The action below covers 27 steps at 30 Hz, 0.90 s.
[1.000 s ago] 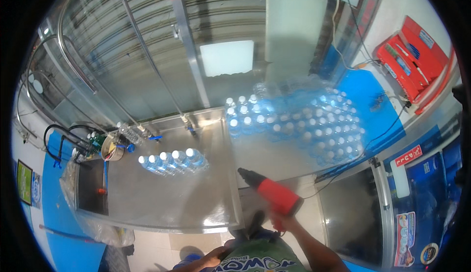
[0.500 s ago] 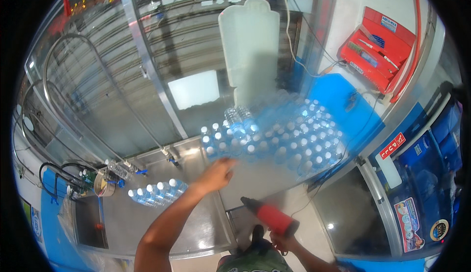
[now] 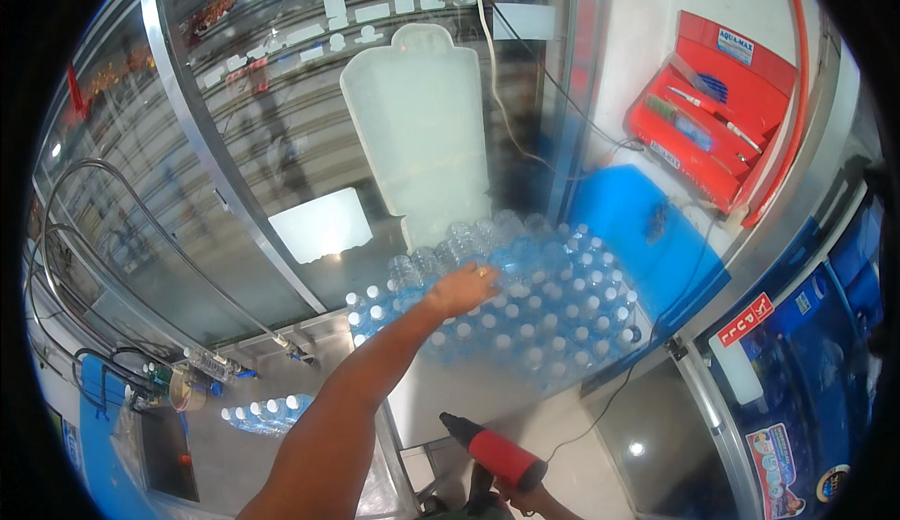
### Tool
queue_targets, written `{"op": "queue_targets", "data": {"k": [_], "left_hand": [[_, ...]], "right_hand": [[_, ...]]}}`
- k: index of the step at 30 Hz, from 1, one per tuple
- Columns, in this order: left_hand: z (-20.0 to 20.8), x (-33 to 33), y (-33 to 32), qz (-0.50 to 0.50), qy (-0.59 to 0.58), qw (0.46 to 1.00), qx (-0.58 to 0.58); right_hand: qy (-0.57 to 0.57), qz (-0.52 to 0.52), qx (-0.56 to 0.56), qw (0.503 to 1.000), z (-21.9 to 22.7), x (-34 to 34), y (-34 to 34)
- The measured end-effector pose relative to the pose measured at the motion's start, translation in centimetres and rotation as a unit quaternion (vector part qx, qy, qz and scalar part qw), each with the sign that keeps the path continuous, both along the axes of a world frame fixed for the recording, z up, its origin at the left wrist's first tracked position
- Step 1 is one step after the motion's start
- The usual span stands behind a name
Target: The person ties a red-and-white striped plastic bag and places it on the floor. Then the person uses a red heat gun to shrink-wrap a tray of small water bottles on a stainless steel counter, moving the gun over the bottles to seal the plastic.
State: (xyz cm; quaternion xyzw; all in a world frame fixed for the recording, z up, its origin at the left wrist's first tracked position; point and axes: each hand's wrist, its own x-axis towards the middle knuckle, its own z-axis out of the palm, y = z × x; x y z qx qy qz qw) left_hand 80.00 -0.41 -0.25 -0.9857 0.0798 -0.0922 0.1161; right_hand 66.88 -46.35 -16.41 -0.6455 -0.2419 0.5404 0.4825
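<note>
My left hand reaches over a dense cluster of clear plastic bottles with white caps. Its fingers curl down among the bottles at the middle of the cluster, and their tips are hidden, so what they grip does not show. Low in the picture, my right hand grips a red heat gun with a black nozzle. The nozzle points up and left, apart from the bottles. Behind my left hand, several clear bottles without visible white caps line the back of the cluster.
A steel counter with a short row of capped bottles is at left, beside hoses and taps. A dark cord crosses the right side. A red wall holder hangs above a blue panel; a glass door is at right.
My left hand has moved forward and right, from the front of the bottles to over their middle. The view has shifted; the heat gun stays in my right hand.
</note>
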Motion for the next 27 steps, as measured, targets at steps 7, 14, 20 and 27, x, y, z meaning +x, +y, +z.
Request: {"op": "queue_targets", "data": {"k": [7, 14, 20, 27], "left_hand": [[1.4, -0.9, 0.9, -0.039, -0.013, 0.999, 0.008], [7.1, -6.4, 0.9, 0.112, -0.280, 0.890, -0.343], [12.7, -19.7, 0.7, 0.107, -0.395, 0.837, -0.364], [11.6, -40.8, -2.7, 0.183, -0.196, 0.866, -0.422]], "right_hand": [[-0.029, -0.018, 0.069, 0.997, -1.3, 2.0, 0.9], [-0.047, -0.009, 0.051, 0.998, 0.2, 2.5, 2.1], [0.017, -0.011, 0.041, 0.999, 1.4, 0.6, 2.6], [0.264, -0.024, 0.095, 0.960, 6.2, -5.1, 2.5]]}}
